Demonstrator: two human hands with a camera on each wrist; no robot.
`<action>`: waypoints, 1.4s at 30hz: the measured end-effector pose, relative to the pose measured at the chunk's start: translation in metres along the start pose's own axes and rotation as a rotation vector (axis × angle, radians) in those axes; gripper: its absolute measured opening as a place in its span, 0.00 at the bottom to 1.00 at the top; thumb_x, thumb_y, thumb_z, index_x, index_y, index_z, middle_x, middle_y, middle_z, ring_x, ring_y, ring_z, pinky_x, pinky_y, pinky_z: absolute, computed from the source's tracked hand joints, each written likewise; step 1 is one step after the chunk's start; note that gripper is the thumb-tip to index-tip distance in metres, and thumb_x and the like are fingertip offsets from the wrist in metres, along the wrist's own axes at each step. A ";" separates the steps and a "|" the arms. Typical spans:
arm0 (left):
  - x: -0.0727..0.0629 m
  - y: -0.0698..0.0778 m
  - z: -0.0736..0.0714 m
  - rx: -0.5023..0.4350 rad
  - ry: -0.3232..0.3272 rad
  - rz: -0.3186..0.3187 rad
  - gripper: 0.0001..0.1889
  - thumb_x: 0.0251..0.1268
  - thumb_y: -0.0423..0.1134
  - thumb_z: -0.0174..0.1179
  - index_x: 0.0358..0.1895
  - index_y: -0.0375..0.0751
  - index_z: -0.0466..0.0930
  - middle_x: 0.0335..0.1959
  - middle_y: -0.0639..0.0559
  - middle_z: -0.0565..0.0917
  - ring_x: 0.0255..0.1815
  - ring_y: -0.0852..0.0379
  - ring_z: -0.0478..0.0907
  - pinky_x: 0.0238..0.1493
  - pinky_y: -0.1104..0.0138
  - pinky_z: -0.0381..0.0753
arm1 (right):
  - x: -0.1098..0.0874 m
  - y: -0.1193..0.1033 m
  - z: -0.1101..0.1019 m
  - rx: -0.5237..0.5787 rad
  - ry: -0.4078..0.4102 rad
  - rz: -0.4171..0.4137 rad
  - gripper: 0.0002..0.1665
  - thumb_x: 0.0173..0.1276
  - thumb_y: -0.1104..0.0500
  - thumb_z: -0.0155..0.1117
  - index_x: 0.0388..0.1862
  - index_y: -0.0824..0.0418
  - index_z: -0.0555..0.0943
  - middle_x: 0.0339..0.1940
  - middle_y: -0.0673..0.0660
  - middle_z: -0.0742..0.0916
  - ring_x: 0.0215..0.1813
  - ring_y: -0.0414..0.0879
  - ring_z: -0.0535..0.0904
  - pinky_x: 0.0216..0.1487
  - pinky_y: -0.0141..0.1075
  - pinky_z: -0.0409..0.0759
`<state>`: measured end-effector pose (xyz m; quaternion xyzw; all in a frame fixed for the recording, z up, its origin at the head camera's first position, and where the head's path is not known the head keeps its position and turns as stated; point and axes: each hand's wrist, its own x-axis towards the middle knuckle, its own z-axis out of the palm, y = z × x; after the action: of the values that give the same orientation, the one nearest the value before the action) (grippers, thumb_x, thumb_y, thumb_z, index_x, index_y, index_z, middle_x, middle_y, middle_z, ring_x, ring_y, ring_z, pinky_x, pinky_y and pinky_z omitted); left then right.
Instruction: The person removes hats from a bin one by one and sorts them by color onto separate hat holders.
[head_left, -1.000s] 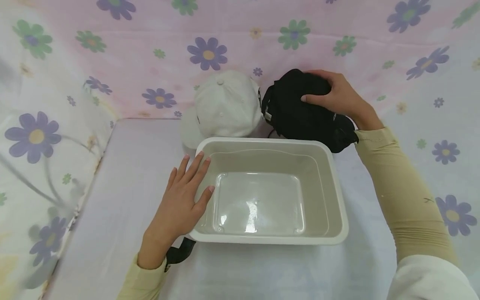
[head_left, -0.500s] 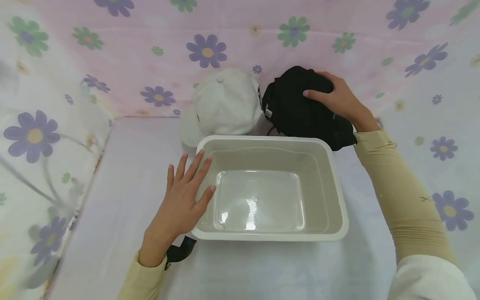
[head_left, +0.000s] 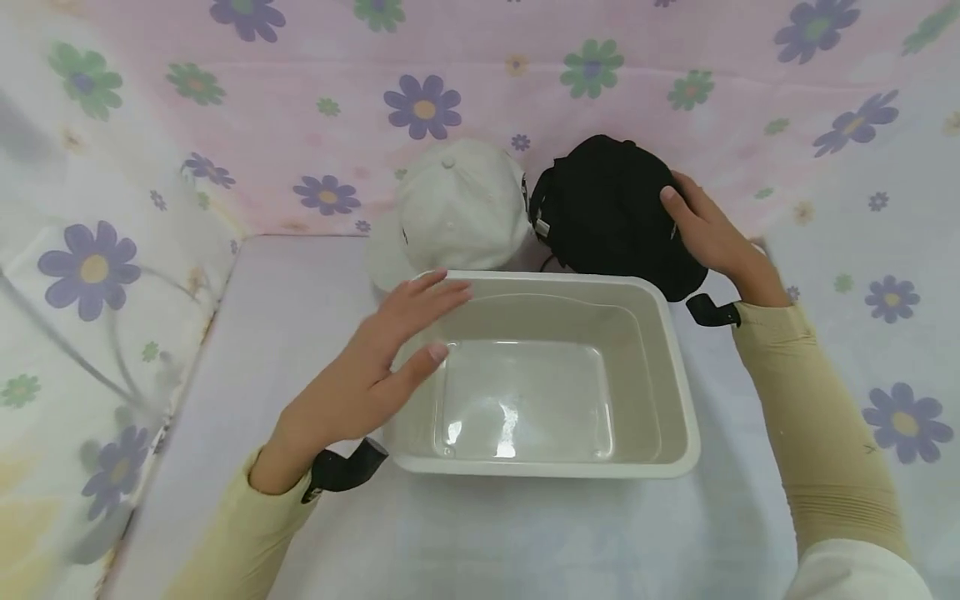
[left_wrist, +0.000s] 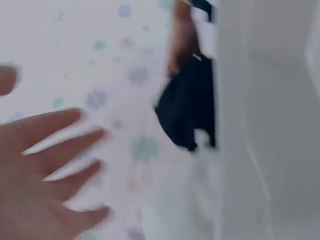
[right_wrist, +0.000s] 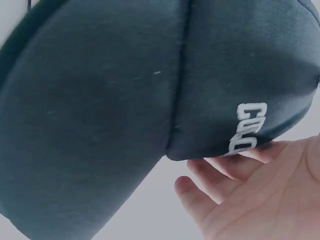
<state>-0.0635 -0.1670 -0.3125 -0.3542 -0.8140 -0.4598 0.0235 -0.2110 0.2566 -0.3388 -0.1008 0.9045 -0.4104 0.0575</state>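
A black baseball cap [head_left: 615, 208] lies behind the plastic bin [head_left: 547, 469], at its back right. My right hand [head_left: 712, 233] touches the cap's right side, thumb toward the top. From the right wrist, the cap's brim and white embroidered letters [right_wrist: 247, 127] show, with that hand's fingertips at the crown's lower edge and the palm in sight. Over the bin's left rim is my left hand [head_left: 367, 367], fingers extended and holding nothing; the left wrist view shows them spread and blurred. A white baseball cap [head_left: 461, 208] sits left of the black one.
The beige bin stands at the front of both caps, with only reflections inside it. Behind rises a pink flowered cloth [head_left: 322, 133]; similar cloth hangs at both sides. A pale cloth [head_left: 525, 533] covers the table. Black wrist cameras [head_left: 348, 467] jut from the sleeves.
My right hand has slid right and down from the top of the black cap to its side. The left hand has turned and its fingers have shifted right over the bin.
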 end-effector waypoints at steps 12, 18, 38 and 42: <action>0.122 0.029 0.011 -1.129 0.524 -0.015 0.28 0.78 0.43 0.31 0.39 0.41 0.86 0.39 0.49 0.89 0.47 0.51 0.85 0.65 0.55 0.77 | -0.006 0.029 -0.003 0.010 0.206 0.137 0.40 0.85 0.43 0.28 0.75 0.73 0.65 0.75 0.73 0.69 0.79 0.64 0.60 0.79 0.57 0.55; 0.170 0.007 0.036 -1.312 0.575 -0.214 0.29 0.78 0.47 0.32 0.37 0.39 0.85 0.37 0.47 0.88 0.44 0.49 0.84 0.69 0.53 0.74 | -0.006 0.045 -0.001 0.017 0.257 0.253 0.41 0.83 0.42 0.28 0.58 0.77 0.74 0.66 0.74 0.75 0.67 0.63 0.68 0.69 0.53 0.67; 0.209 -0.037 0.089 -0.654 0.400 -0.634 0.27 0.83 0.50 0.30 0.74 0.40 0.64 0.74 0.49 0.67 0.70 0.53 0.65 0.74 0.64 0.64 | -0.012 0.077 0.009 0.124 0.160 0.405 0.45 0.81 0.38 0.34 0.76 0.74 0.64 0.69 0.74 0.72 0.68 0.61 0.68 0.76 0.59 0.62; 0.210 -0.039 0.090 -0.611 0.374 -0.669 0.28 0.84 0.49 0.29 0.76 0.43 0.62 0.77 0.53 0.65 0.71 0.54 0.65 0.75 0.62 0.63 | -0.014 0.080 0.007 0.191 0.122 0.389 0.43 0.82 0.39 0.38 0.78 0.71 0.61 0.67 0.64 0.75 0.67 0.51 0.72 0.74 0.48 0.69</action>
<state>-0.2183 0.0057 -0.3162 0.0249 -0.6929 -0.7157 -0.0845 -0.2071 0.3062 -0.4033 0.1066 0.8657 -0.4807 0.0899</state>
